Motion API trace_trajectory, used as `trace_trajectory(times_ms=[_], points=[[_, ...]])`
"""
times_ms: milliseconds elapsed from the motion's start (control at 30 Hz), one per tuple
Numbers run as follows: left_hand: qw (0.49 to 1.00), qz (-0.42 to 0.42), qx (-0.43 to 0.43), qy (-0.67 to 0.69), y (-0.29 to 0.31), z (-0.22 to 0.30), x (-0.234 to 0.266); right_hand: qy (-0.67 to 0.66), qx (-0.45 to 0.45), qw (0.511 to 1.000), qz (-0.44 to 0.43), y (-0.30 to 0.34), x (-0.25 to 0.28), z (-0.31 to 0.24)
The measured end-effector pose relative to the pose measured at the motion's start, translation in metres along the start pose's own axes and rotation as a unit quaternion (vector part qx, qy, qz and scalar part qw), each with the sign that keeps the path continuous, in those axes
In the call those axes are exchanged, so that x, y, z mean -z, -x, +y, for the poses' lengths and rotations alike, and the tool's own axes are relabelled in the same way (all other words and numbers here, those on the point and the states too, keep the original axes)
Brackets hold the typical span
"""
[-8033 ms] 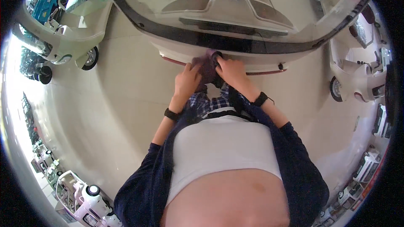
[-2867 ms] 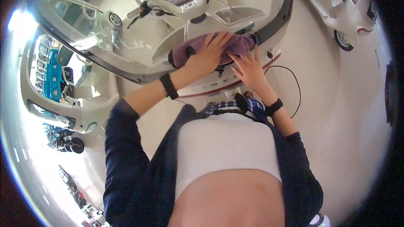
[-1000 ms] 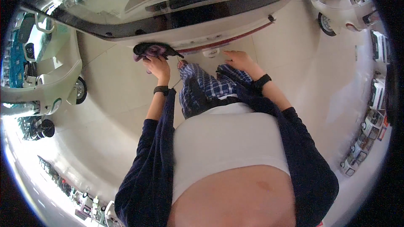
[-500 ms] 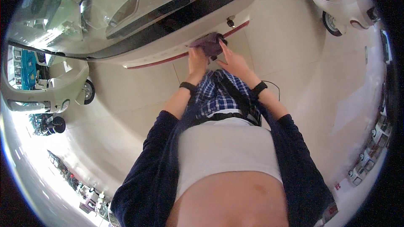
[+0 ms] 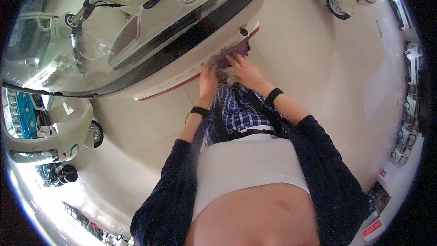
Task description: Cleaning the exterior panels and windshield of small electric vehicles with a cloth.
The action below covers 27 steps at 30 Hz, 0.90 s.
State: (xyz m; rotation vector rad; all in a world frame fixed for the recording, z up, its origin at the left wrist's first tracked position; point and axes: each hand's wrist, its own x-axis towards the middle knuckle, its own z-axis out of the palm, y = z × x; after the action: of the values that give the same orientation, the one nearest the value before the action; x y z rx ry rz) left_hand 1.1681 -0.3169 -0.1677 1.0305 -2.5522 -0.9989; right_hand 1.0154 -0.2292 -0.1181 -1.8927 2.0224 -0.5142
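Pale floor point(image 5: 296, 50) | white vehicle point(image 5: 182, 66), 11 o'clock | purple cloth point(image 5: 224, 62) against it | right hand point(image 5: 247, 71): fingers spread on cloth | left hand point(image 5: 209, 83): cloth's 8 o'clock, can't tell grip

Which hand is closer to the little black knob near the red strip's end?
Right. In the picture, the right hand is below the black knob; the left hand is farther down and left.

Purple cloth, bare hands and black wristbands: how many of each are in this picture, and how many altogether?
Purple cloth: 1
Bare hands: 2, the left hand and the right hand
Black wristbands: 2, the left wristband and the right wristband
Total: 5
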Motion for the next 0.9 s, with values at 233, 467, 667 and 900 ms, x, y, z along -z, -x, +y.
trace_trajectory(times_ms=[233, 467, 667, 900], points=[[0.996, 0.082, 0.024, -0.03, 0.02, -0.004, 0.026, -0.011, -0.049, 0.998, -0.049, -0.014, -0.028, -0.028], [0.989, 0.066, 0.123, -0.048, 0.011, 0.024, 0.017, 0.005, 0.052, 0.998, -0.043, -0.005, -0.028, 0.02], [0.985, 0.047, 0.081, -0.144, -0.04, 0.051, -0.028, -0.023, 0.042, 0.999, 0.013, -0.019, -0.017, 0.076], [0.973, 0.048, 0.222, -0.03, -0.097, 0.113, -0.025, -0.109, -0.051, 0.991, 0.064, -0.044, 0.0, 0.13]])
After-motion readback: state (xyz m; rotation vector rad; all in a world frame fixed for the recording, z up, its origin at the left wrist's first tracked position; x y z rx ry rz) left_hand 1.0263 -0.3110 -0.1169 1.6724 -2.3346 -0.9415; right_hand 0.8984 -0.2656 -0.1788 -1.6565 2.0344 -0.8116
